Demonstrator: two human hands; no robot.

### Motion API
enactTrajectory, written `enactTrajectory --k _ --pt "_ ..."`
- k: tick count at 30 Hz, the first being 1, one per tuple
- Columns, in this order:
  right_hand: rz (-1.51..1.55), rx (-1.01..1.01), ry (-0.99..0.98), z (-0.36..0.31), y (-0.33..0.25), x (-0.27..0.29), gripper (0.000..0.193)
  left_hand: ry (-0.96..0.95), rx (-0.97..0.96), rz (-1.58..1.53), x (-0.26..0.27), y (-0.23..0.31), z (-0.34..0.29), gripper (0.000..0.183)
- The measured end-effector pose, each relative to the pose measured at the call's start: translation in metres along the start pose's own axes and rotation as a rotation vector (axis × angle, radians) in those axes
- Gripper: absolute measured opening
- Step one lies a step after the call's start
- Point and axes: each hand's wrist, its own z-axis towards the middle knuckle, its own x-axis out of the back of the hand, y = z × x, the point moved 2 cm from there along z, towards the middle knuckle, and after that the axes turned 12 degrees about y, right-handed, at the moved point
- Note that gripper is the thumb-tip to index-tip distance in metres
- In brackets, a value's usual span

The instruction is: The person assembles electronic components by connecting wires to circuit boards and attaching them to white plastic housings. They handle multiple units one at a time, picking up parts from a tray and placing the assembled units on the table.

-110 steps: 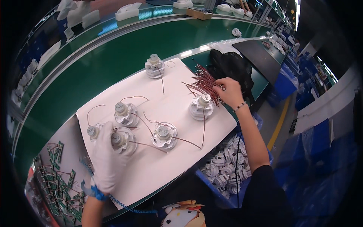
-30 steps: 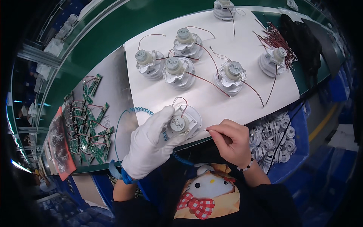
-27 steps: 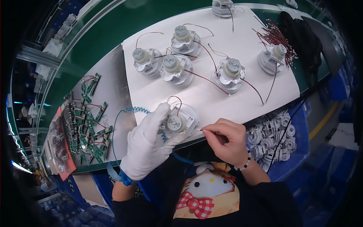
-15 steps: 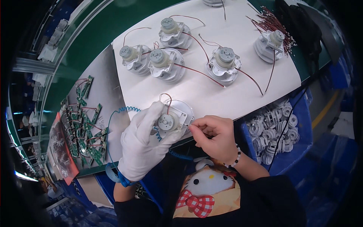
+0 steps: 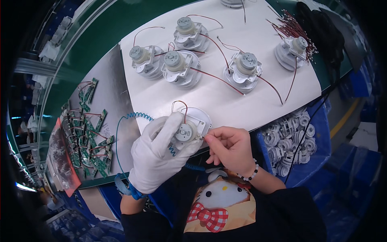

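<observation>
My left hand [image 5: 158, 155], in a white glove, is closed round a white motor assembly [image 5: 203, 117] near the bench's front edge. On the assembly, a grey round motor [image 5: 185, 132] faces up, and a thin reddish wire [image 5: 186, 111] loops from its far side. My right hand [image 5: 229, 147], bare, pinches at the right side of the assembly with thumb and forefinger. Whatever lies between those fingertips is too small to make out. Several similar motor assemblies [image 5: 176, 66] with trailing wires stand farther off on the white sheet [image 5: 213, 101].
Green circuit boards [image 5: 90, 135] with wires lie at the left, beside a bag with an orange edge [image 5: 64, 161]. A blue bin [image 5: 318, 157] of white plastic parts stands at the right. Loose red-brown wires [image 5: 296, 28] lie far right. A coiled blue cord [image 5: 139, 115] runs to my left wrist.
The whole view has shifted slightly, with the bench items appearing a little farther right. Both hands keep their places at the assembly, and my right fingers still pinch at its side.
</observation>
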Motion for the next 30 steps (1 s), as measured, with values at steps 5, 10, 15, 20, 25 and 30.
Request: enactTrajectory --k 5,10,15,20,25,30 --pt "-0.027 0.043 0.036 -0.003 -0.001 0.004 0.013 -0.002 -0.024 0.006 0.0 0.001 0.001 0.052" --pt "-0.029 0.101 0.022 0.001 0.0 0.004 0.012 0.017 -0.064 -0.044 -0.001 -0.002 0.002 0.051" --pt "-0.025 0.133 0.029 -0.002 0.0 0.0 0.011 -0.016 -0.06 -0.026 0.0 0.0 0.002 0.049" --pt "-0.051 0.114 0.062 -0.002 -0.002 0.0 0.009 -0.022 -0.112 -0.032 -0.002 -0.002 0.007 0.047" --pt "-0.026 0.213 0.016 0.003 0.0 -0.001 0.008 -0.089 -0.031 -0.058 0.003 -0.001 0.003 0.051" --pt "-0.14 0.072 0.08 0.001 -0.002 -0.003 0.011 -0.131 -0.061 -0.203 0.005 -0.013 0.0 0.05"
